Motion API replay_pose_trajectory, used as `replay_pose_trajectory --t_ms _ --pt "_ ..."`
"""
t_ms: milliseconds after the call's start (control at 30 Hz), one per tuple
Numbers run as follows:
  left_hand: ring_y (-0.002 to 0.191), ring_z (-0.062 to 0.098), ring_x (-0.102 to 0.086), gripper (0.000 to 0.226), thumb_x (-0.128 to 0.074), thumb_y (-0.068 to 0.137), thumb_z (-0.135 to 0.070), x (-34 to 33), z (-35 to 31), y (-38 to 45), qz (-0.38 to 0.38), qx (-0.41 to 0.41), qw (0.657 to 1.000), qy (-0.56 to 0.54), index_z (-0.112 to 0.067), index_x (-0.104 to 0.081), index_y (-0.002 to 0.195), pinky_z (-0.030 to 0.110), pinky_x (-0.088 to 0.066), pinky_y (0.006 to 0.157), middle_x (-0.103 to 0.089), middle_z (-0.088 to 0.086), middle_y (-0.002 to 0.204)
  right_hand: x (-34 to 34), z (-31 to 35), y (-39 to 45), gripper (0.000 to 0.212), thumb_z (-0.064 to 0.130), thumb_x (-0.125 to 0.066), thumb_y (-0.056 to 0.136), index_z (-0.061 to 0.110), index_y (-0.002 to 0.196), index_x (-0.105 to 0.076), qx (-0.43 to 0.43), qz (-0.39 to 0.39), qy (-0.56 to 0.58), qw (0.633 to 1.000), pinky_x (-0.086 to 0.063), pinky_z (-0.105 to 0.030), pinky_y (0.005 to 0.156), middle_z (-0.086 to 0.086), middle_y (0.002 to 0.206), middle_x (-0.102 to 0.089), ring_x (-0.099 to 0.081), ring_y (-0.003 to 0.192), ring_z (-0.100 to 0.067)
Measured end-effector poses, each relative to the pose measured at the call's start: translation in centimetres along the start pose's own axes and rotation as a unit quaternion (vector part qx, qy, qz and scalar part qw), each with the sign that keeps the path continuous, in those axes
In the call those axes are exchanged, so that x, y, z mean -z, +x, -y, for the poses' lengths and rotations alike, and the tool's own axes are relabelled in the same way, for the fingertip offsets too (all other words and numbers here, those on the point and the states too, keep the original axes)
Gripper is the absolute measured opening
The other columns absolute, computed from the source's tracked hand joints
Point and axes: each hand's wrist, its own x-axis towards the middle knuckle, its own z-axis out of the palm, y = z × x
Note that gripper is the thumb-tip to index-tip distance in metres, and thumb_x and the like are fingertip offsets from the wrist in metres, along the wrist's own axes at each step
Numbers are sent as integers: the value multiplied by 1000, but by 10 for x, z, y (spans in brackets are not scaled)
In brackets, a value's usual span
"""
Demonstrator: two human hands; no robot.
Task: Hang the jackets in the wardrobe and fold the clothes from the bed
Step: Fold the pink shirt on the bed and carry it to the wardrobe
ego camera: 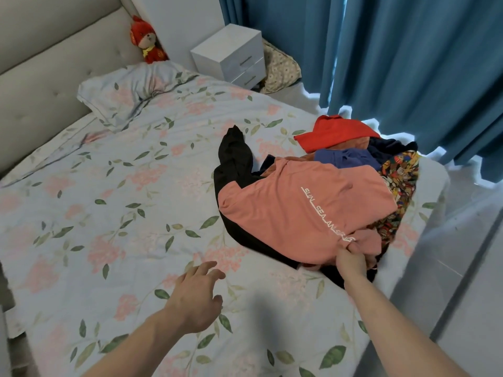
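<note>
Pink cotton T-shirt with white lettering (304,210) lay atop the unfolded clothes pile (353,164) at the floral-sheeted bed's (109,213) right edge. Right hand (351,261) pinched its near hem; left hand (196,297) hovered spread, empty. Nothing looked folded; no wardrobe in view.

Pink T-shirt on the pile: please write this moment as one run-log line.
stage: taking first garment | right hand: pinching pink T-shirt hem | left hand: open above bed | clothes pile: unfolded
</note>
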Motion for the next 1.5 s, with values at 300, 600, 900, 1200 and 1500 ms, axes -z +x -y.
replay_pose_trajectory --t_ms 300,600,900,1200,1500 --pt "152 18 -23 54 -53 97 -35 39 -11 -95 -48 -54 994 -77 -34 -41 150 40 -22 122 -20 -10 167 8 126 -232 20 11 -45 110 17 103 -63 178 199 116 957 -58 -23 69 -6 104 -63 -65 88 -17" --pt "128 21 -50 75 -54 77 -51 25 63 -241 -112 -132 967 -186 -27 -41 147 37 -44 106 -46 -7 148 22 137 -481 25 5 -40 108 7 115 -64 229 291 141 918 -59 -24 65 -3 93 -76 -72 83 -13" --pt "108 16 -60 36 -51 85 -53 -98 207 -375 -45 -166 955 -241 -30 -64 110 39 -50 92 -64 -10 115 -11 5 -677 27 10 -40 109 13 106 -66 205 226 165 938 -53 -20 57 -4 83 -74 -69 70 -12" --pt "74 7 -60 23 -47 107 -26 -98 315 -479 -166 -109 890 -411 -23 -59 87 24 -40 64 -66 -6 79 10 -71 -736 26 20 -47 110 16 92 -65 179 -1 84 980 -49 -18 47 -6 85 -57 -51 70 -13" --pt "62 3 -51 36 -50 106 -36 -30 307 -544 -182 -203 855 -442 -27 -58 71 28 -39 65 -58 -15 63 5 -126 -794 53 20 -76 91 34 135 -51 234 92 -145 957 -58 -40 97 12 134 -60 -70 106 -11"
